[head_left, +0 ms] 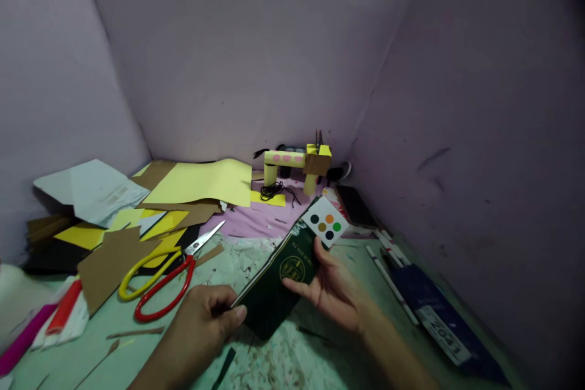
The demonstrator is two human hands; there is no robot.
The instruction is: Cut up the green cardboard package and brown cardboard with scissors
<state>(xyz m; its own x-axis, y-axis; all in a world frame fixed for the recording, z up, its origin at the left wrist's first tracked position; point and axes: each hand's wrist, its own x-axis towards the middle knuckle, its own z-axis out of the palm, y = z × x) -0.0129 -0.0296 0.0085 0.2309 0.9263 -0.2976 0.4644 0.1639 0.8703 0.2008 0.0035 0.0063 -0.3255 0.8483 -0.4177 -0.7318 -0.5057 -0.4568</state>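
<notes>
A dark green booklet or folded packet (pixel 274 292) with a gold round emblem is held at a slant above the table. My left hand (pixel 205 329) pinches its lower left corner between thumb and fingers. On the upper right side, my right hand (pixel 336 292) grips it with the thumb lying on the front. A white card with coloured dots (pixel 326 222) shows at the packet's top end; whether it is stuck on or tucked behind the thumb, I cannot tell. Left of my hands lie scissors (pixel 183 268) with one yellow and one red handle, blades apart.
Cardboard and yellow paper sheets (pixel 205 180) are piled at the back left. A paper giraffe-like figure (pixel 292 161) stands at the back, with black cord (pixel 276 191) near its legs. A blue case (pixel 448 323), white pens (pixel 390 283) and a phone (pixel 356 206) lie along the right wall.
</notes>
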